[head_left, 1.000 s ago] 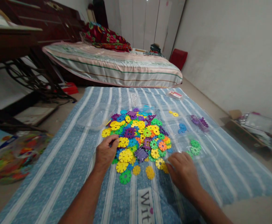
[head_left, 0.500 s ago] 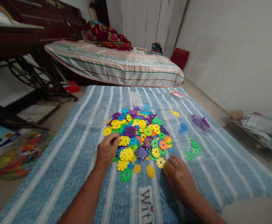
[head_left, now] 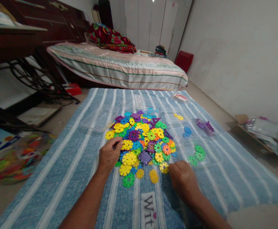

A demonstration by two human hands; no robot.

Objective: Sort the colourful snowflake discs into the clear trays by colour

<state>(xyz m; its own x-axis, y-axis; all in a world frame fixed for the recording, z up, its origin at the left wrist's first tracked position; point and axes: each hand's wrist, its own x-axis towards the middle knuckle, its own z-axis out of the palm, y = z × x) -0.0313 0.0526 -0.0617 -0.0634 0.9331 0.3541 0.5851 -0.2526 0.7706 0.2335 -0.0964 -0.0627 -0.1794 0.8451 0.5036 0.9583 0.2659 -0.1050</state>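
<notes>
A heap of flower-shaped plastic building discs and square lattice pieces lies before me, with a yellow disc (head_left: 129, 158), a dark purple lattice piece (head_left: 133, 135) and a green disc (head_left: 128, 180) among them. At the heap's left edge rests my left hand (head_left: 109, 154), closed, thumb and forefinger together beside another yellow disc (head_left: 126, 145). My right hand (head_left: 184, 178) is closed at the near right of the heap, knuckles up, close to a yellow disc (head_left: 164, 167). What either hand holds, if anything, is hidden under the fingers.
Clear trays on the right hold green discs (head_left: 200, 152), blue discs (head_left: 187, 131), yellow discs (head_left: 180, 117) and purple pieces (head_left: 205, 125). A clear empty-looking tray (head_left: 98, 119) lies behind the heap's left. All sit on a striped blue cloth (head_left: 64, 159); a bed (head_left: 119, 68) stands beyond.
My right hand has shifted slightly right, away from the heap's edge. My left hand stays in place, and the heap looks the same.
</notes>
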